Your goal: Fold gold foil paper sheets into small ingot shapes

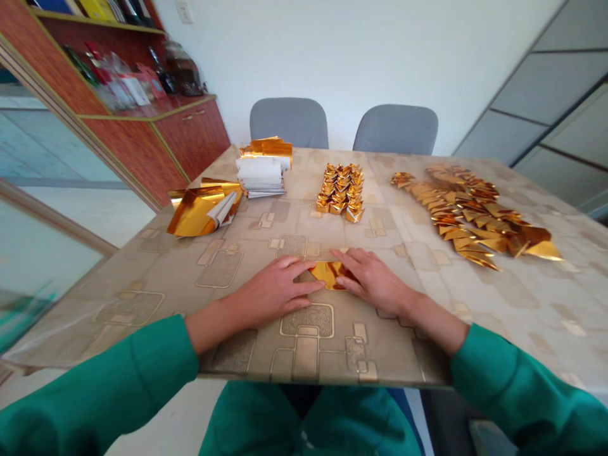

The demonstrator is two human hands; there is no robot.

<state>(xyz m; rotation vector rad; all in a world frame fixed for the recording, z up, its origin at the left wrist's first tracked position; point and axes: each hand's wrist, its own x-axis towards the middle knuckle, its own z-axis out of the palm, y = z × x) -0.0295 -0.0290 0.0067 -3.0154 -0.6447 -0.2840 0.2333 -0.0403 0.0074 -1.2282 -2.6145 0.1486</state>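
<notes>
A small piece of gold foil paper (327,273) lies on the table (156,278) right in front of me. My left hand (273,292) rests flat on the table with its fingers pressing the paper's left edge. My right hand (373,278) lies over the paper's right side, fingers stretched out and pressing it down. Both sleeves are green.
Farther back are a cluster of folded gold ingots (341,191), a long row of folded gold triangles (470,215) at the right, a stack of white-backed sheets (262,172) and loose gold sheets (204,209) at the left. Two grey chairs (342,125) stand behind the table, a wooden cabinet (156,126) to the left.
</notes>
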